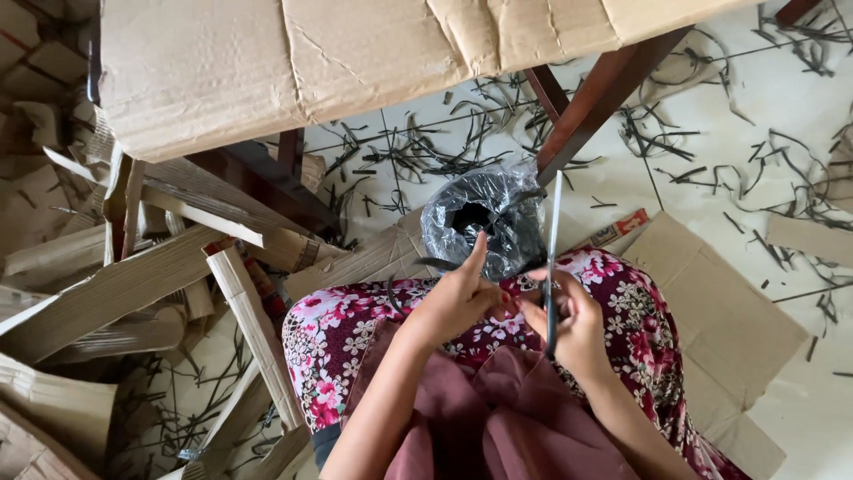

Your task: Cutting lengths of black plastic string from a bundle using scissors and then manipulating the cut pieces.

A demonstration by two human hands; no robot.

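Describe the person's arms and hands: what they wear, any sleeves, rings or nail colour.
Both forearms are bare, with no sleeves, watch or bracelets showing. The left hand and right hand wear no gloves. Red polish shows on a fingernail of the left hand. No rings are clear to see.

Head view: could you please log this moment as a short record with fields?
left hand: raised over the lap, index finger up, pinching a thin dark strip
right hand: gripping scissors, blades pointing up
between the hands: strip end, too small to tell more
ahead of knees: plastic-wrapped roll of dark strip
lap: floral cloth
left side: pile of cardboard pieces
floor: dark offcuts scattered on pale tiles
top: cardboard sheet over a wooden frame
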